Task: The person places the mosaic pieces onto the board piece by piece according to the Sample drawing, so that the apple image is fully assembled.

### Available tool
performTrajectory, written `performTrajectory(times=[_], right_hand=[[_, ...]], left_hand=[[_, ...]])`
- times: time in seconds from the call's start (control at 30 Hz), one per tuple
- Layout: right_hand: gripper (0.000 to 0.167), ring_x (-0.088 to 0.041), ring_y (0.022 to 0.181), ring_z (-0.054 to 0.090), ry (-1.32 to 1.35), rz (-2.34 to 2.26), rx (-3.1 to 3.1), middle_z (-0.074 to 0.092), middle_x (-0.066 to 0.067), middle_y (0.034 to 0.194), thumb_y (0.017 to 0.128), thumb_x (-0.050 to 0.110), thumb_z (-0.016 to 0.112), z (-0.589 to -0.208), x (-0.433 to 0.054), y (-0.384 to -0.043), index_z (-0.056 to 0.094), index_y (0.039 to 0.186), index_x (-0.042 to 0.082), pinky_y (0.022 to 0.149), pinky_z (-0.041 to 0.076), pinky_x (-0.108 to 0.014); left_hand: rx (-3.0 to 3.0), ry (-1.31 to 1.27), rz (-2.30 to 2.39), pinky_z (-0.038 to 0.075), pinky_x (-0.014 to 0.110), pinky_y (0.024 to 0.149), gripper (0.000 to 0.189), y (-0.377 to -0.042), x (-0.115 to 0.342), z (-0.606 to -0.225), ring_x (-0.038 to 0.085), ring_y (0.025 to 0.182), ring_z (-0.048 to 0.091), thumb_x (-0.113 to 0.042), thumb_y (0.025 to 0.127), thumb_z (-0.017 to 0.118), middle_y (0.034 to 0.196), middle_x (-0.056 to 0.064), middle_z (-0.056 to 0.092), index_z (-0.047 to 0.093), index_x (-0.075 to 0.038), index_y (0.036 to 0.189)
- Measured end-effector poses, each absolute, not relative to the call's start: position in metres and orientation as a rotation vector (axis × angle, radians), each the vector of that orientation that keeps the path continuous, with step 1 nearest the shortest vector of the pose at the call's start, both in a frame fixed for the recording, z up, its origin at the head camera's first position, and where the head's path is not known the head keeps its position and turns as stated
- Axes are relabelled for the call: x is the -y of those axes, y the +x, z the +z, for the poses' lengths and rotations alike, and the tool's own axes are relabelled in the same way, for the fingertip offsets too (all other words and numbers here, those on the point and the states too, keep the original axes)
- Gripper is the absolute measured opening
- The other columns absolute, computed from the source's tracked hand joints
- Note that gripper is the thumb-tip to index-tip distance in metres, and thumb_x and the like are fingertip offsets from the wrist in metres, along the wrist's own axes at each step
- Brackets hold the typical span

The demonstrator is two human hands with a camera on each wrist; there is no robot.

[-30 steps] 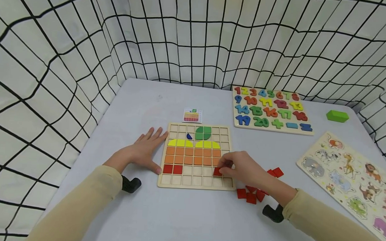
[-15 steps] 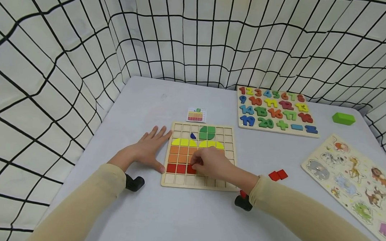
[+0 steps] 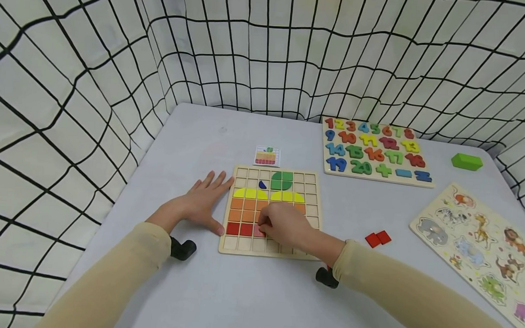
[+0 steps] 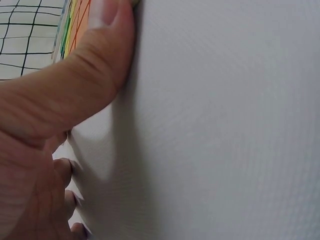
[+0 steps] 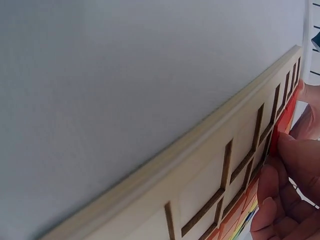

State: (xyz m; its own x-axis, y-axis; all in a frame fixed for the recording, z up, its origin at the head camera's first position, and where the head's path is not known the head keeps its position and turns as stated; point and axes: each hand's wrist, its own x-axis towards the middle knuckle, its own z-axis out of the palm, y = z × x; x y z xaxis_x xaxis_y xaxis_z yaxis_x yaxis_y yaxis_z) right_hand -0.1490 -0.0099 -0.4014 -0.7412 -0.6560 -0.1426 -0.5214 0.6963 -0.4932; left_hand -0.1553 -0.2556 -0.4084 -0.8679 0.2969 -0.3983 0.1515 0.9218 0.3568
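Observation:
A wooden grid board (image 3: 231,242) holds green leaf-shaped pieces (image 3: 282,181), a dark blue piece (image 3: 262,184), yellow pieces with rounded ends (image 3: 250,194) and rows of orange tiles (image 3: 236,215). Two red square tiles (image 3: 239,229) lie side by side in the row below the orange. Beside them my right hand (image 3: 288,224) pinches another red square tile (image 3: 258,231) between thumb and fingers at the third cell; the right wrist view shows this red tile (image 5: 274,141) at the thumb tip. My left hand (image 3: 197,206) lies with fingers spread, touching the board's left edge.
Loose red tiles (image 3: 378,239) lie right of the board. A small picture card (image 3: 267,156) sits behind it. Farther right are a number puzzle (image 3: 376,176), a green block (image 3: 467,161) and an animal puzzle (image 3: 475,237). Black netting (image 3: 289,62) stands at the back.
My right hand has carried the red tile leftward from the board's right side to the third cell. In the last half second it barely moved. The left hand stays put.

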Motion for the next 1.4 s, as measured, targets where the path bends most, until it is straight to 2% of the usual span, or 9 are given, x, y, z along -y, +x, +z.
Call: performTrajectory(times=[0.17,0.43,0.6,0.83,1.1,1.23,1.4], right_hand=[[0.006,-0.011,0.074,0.059,-0.944,-0.611,-2.609,0.071,0.004,0.079,0.093,0.012,0.075,-0.402,0.008,-0.147,0.077,0.087,0.012,0.070,0.055,-0.024],[0.004,-0.013,0.078,0.057,-0.864,-0.673,-2.632,0.069,0.004,0.084,0.093,0.013,0.076,-0.394,-0.009,-0.145,0.077,0.096,0.013,0.072,0.053,-0.025],[0.005,-0.012,0.081,0.059,-0.804,-0.734,-2.611,0.069,0.005,0.085,0.092,0.010,0.076,-0.390,-0.058,-0.152,0.077,0.096,0.012,0.075,0.055,-0.024],[0.016,-0.009,0.087,0.062,-0.786,-0.666,-2.577,0.074,0.005,0.099,0.091,0.010,0.077,-0.394,-0.132,-0.144,0.078,0.106,0.015,0.077,0.058,-0.021],[0.019,-0.007,0.087,0.054,-1.011,-0.456,-2.658,0.066,0.012,0.091,0.081,0.026,0.088,-0.404,-0.150,-0.117,0.078,0.097,0.023,0.070,0.053,-0.019],[0.024,-0.008,0.086,0.052,-1.085,-0.427,-2.718,0.065,0.010,0.089,0.076,0.021,0.091,-0.406,-0.147,-0.111,0.075,0.094,0.021,0.069,0.053,-0.019],[0.027,-0.002,0.078,0.052,-1.034,-0.535,-2.644,0.060,0.014,0.082,0.078,0.013,0.089,-0.407,-0.148,-0.108,0.066,0.089,0.022,0.067,0.053,-0.017]], left_hand=[[-2.623,0.331,0.439,0.002,0.069,0.125,0.133,-0.154,0.255,-0.408,0.049,0.157,-0.009,-0.048,0.069,0.092,0.171,0.024,-0.001,0.010,-0.006,0.165],[-2.622,0.344,0.449,0.002,0.069,0.124,0.133,-0.153,0.254,-0.410,0.049,0.157,-0.009,-0.047,0.068,0.093,0.171,0.024,-0.001,0.010,-0.006,0.165],[-2.627,0.358,0.430,0.003,0.069,0.124,0.135,-0.155,0.254,-0.410,0.049,0.157,-0.010,-0.048,0.068,0.092,0.172,0.023,-0.002,0.009,-0.006,0.165],[-2.640,0.364,0.394,0.003,0.069,0.124,0.134,-0.158,0.254,-0.406,0.049,0.157,-0.009,-0.049,0.069,0.092,0.172,0.023,-0.002,0.009,-0.006,0.165],[-2.645,0.359,0.397,0.005,0.071,0.124,0.135,-0.159,0.256,-0.405,0.051,0.156,-0.008,-0.049,0.068,0.092,0.171,0.025,-0.001,0.010,-0.004,0.164],[-2.641,0.355,0.417,0.005,0.071,0.123,0.135,-0.159,0.256,-0.408,0.051,0.156,-0.007,-0.049,0.067,0.092,0.171,0.025,0.000,0.011,-0.004,0.164],[-2.640,0.360,0.424,0.005,0.070,0.124,0.135,-0.158,0.255,-0.411,0.051,0.156,-0.007,-0.049,0.067,0.093,0.171,0.025,0.001,0.012,-0.003,0.164]])
